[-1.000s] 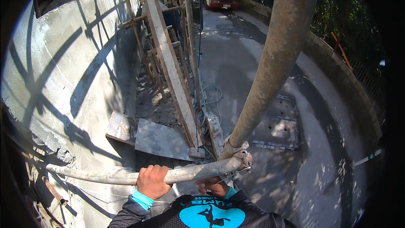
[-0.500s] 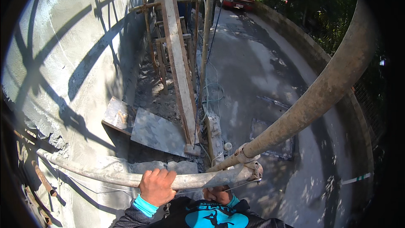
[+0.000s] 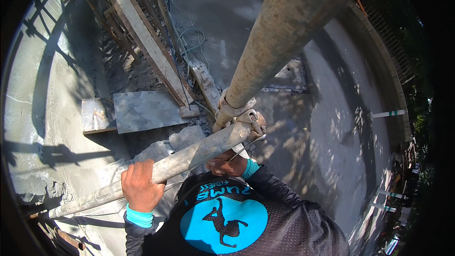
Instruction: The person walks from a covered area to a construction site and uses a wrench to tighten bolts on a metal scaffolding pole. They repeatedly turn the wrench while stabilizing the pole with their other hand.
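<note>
A weathered scaffold pipe [image 3: 189,155] slants across in front of my chest, and my left hand [image 3: 142,186] is wrapped over it. At the pipe's right end, a rusty scaffold clamp [image 3: 253,122] meets a thick upright pipe [image 3: 279,38] that rises toward the camera. My right hand [image 3: 227,166] sits just under the pipe, close to the clamp, its fingers curled and partly hidden. A thin rod or wire [image 3: 244,149] runs from beside that hand up to the clamp; whether the fingers hold it is unclear.
Below lie grey boards [image 3: 147,109] and broken concrete [image 3: 187,136]. A long timber plank [image 3: 144,38] leans beyond them. A plastered wall [image 3: 28,99] stands left; a paved road [image 3: 332,147] runs right. A hose [image 3: 196,38] lies coiled beside rubble.
My view has swung down and right, and the truck is out of sight. The held pipe now slants more steeply, rising to the right. Both hands stay at the pipe.
</note>
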A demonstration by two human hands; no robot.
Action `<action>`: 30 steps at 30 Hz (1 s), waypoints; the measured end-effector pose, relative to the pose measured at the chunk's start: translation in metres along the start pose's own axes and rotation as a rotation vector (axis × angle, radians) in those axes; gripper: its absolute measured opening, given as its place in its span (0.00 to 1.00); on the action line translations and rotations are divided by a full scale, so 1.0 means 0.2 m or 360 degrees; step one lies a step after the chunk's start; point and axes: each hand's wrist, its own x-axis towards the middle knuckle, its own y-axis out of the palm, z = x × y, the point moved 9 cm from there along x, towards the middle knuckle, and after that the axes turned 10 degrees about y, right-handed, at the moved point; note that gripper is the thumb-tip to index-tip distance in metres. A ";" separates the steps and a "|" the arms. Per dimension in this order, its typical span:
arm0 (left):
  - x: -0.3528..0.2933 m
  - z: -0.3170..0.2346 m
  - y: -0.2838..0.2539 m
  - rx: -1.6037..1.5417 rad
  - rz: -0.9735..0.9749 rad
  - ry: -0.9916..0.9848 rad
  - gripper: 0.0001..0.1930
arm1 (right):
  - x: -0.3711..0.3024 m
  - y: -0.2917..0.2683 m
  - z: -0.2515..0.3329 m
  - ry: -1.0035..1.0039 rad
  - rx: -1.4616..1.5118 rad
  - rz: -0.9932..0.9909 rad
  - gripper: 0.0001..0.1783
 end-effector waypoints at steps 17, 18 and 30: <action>0.03 -0.04 0.00 0.0141 -0.0044 -0.0039 0.22 | -0.06 0.03 0.16 -0.0840 0.0311 0.0514 0.15; 0.02 -0.04 0.00 0.0153 -0.0045 -0.0064 0.21 | -0.06 0.02 0.17 -0.0965 0.0500 0.0675 0.17; -0.01 -0.05 -0.03 0.0274 -0.0219 -0.0003 0.22 | -0.01 0.04 0.07 -0.0850 0.0568 0.1175 0.47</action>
